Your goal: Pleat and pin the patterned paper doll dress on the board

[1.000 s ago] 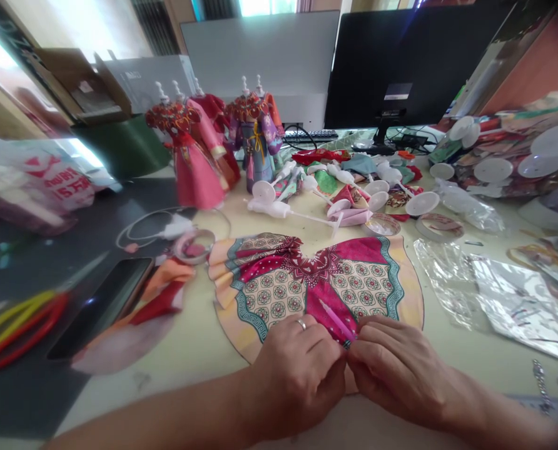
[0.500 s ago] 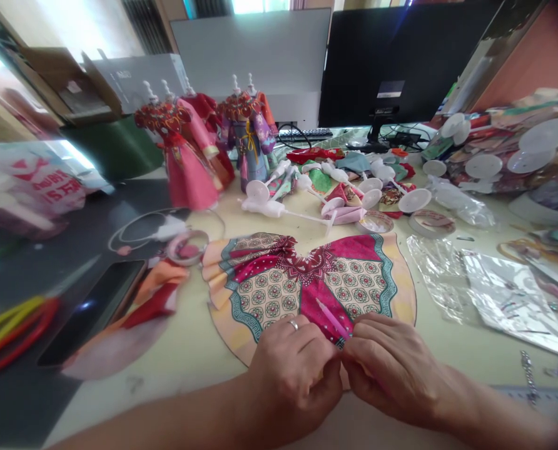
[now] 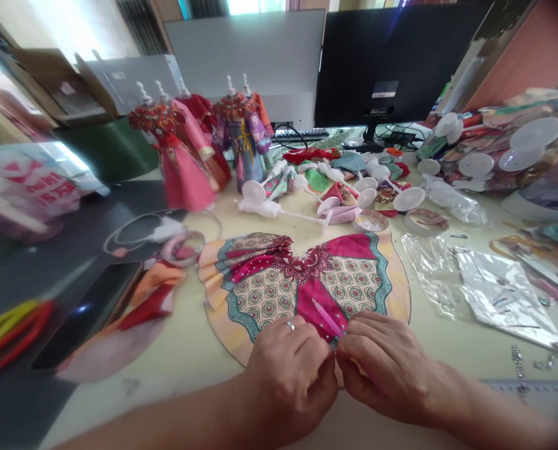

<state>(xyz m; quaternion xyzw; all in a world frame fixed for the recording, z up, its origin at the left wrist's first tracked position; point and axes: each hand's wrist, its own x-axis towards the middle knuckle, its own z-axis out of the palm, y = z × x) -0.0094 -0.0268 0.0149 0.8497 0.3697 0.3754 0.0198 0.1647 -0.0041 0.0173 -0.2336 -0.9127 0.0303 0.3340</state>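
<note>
A patterned skirt piece (image 3: 263, 294) lies spread on the table, magenta and cream with teal wavy borders and a pale yellow edge. Over its lower edge both my hands meet, fingertips nearly touching. My left hand (image 3: 291, 369), with a ring on one finger, is closed in a pinch; whatever is between its fingertips is hidden. My right hand (image 3: 386, 365) is closed too, with a slim pink pen-like tool (image 3: 326, 315) sticking out toward the skirt's middle, its pale tip pointing away from me. More pink shows inside the right palm.
Dressed doll stands (image 3: 182, 169) are at the back left, before two monitors (image 3: 382, 69). Loose doll bodies and clothes lie behind the skirt. Left are a phone (image 3: 89, 312) and scissors (image 3: 20, 334); right, a silvery bag (image 3: 508, 300), a rhinestone chain (image 3: 519, 372) and a ruler (image 3: 555, 387).
The whole view has shifted slightly, so everything sits a little further left. My hands keep the same pinched pose at the skirt's lower edge.
</note>
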